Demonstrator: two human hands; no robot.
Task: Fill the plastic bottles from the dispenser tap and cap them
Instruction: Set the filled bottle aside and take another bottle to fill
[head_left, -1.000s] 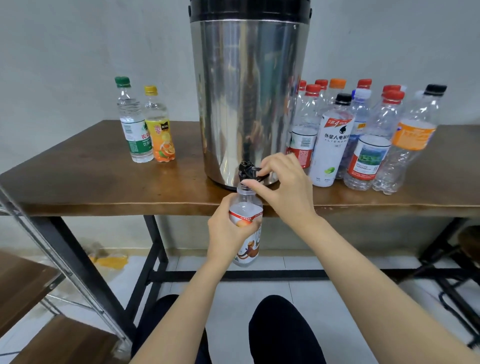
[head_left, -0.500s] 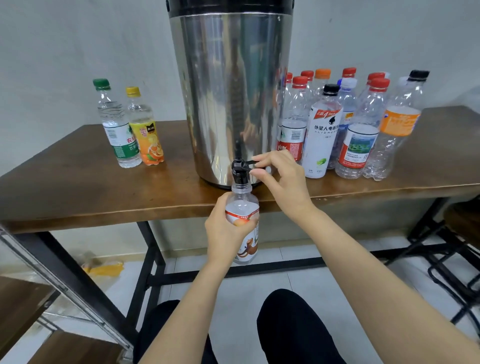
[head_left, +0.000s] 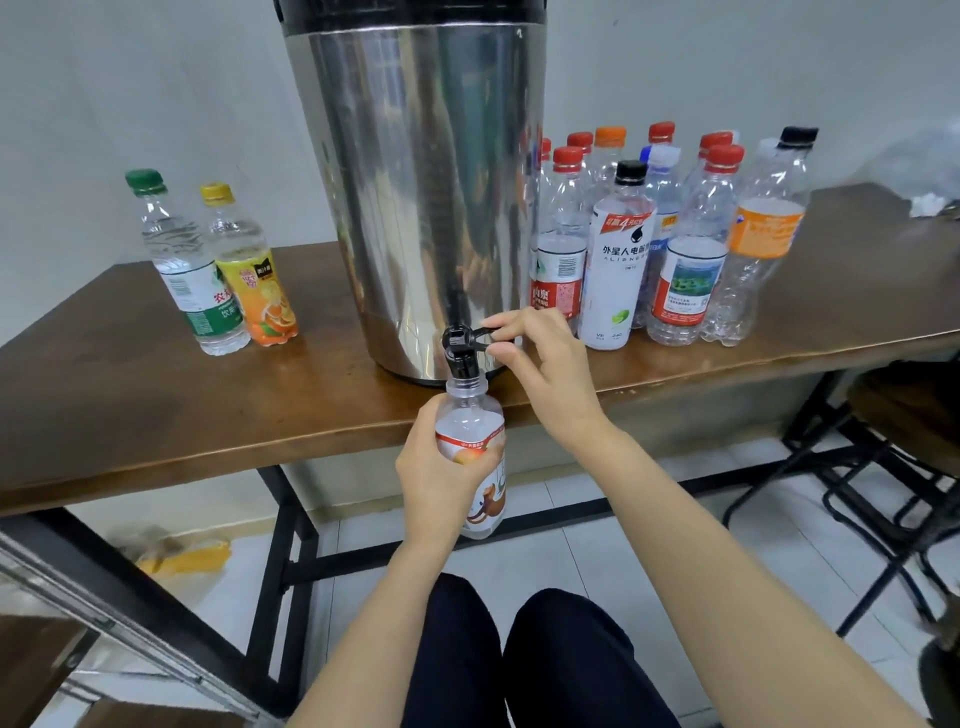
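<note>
A tall steel dispenser (head_left: 415, 197) stands on the brown table (head_left: 130, 395), its black tap (head_left: 460, 353) jutting over the front edge. My left hand (head_left: 434, 478) grips an uncapped clear bottle with an orange-and-white label (head_left: 475, 415), its mouth right under the tap spout. My right hand (head_left: 540, 364) pinches the tap's black lever between thumb and fingers. Whether water runs is not visible.
Two capped bottles, green cap (head_left: 182, 260) and yellow cap (head_left: 249, 270), stand left of the dispenser. Several capped bottles (head_left: 665, 239) crowd its right. Black stools (head_left: 893, 467) stand at the right; a metal-and-wood frame (head_left: 78, 597) stands at the lower left. My knees (head_left: 519, 649) are below the bottle.
The view has shifted, so everything sits differently in frame. My right fingers slid from above the bottle mouth onto the tap lever. The left hand keeps the bottle under the spout.
</note>
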